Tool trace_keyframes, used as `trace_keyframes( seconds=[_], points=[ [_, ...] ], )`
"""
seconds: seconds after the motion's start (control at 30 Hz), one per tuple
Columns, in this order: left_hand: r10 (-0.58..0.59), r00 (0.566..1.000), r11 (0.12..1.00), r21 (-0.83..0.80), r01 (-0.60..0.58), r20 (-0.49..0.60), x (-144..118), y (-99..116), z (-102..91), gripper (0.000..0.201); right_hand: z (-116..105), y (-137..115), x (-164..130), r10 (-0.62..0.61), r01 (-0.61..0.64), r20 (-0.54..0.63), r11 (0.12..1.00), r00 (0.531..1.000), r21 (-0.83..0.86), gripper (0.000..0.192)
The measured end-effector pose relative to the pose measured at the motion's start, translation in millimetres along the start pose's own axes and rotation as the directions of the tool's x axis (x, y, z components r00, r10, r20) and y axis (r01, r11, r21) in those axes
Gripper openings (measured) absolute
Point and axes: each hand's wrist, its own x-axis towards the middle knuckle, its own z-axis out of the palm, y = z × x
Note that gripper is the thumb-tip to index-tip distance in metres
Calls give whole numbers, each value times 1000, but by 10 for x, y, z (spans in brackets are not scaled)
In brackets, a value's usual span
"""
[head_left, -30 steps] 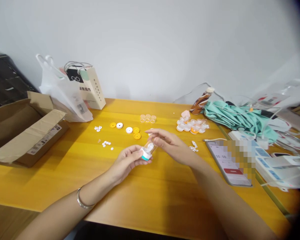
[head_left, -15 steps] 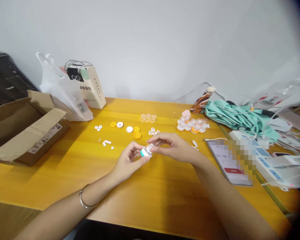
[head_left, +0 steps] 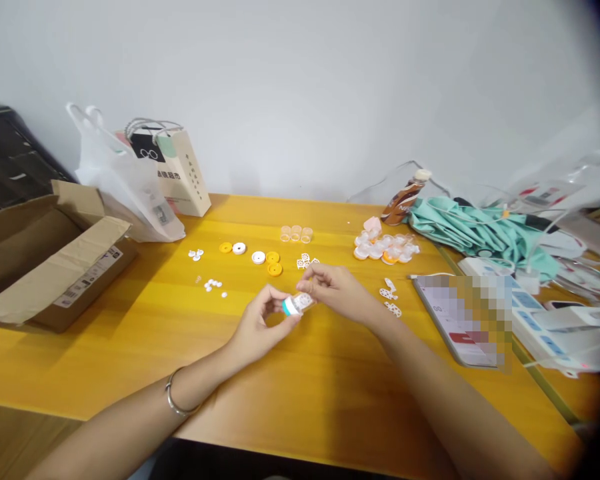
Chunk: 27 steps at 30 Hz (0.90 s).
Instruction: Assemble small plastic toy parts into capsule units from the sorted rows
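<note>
Capsule (head_left: 299, 304) now leftward-tilted, teal end left.

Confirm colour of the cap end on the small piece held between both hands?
Teal, on the small clear piece; head view shows it best.

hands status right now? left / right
Left hand: closed on the teal-capped small piece.
Right hand: fingertips pinching the same piece's other end.

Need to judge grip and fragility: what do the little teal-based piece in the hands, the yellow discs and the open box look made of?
Small capsule, pinched between left hand and right hand: apparently clear glossy plastic on a matte teal base. Yellow discs: likely moulded plastic, uniform colour, smooth. Box: brown corrugated cardboard, matte, creased flaps, printed label.
</note>
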Motion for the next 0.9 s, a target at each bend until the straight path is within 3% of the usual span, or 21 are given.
trace_keyframes(
  seconds=[0.13,0.3,0.4,0.53,0.6,0.73,0.9],
  points=[
    [-114,993,982,-147,118,40,29,16,-15,21,13,23,-4,-155,133,137,978,978,158,26],
    [-17,999,994,-105,13,-38,63,0,-61,20,131,91,40,-95,75,57,955,994,286,22],
    [-58,995,991,-124,47,-86,89,-26,-63,21,238,171,108,-79,61,29,914,996,400,25],
    [-162,978,963,-236,127,-134,134,-43,-52,36,459,356,164,-1,99,-162,797,987,596,36],
    [-209,969,942,-292,164,-131,145,-46,-50,39,594,453,143,63,90,-201,738,978,669,37],
    [-242,962,912,-368,182,-123,130,-67,-37,28,810,539,35,120,13,-115,633,986,774,33],
    [-230,971,904,-383,189,-65,92,-81,27,27,901,460,-48,154,-33,-33,403,987,914,27]
  ],
)
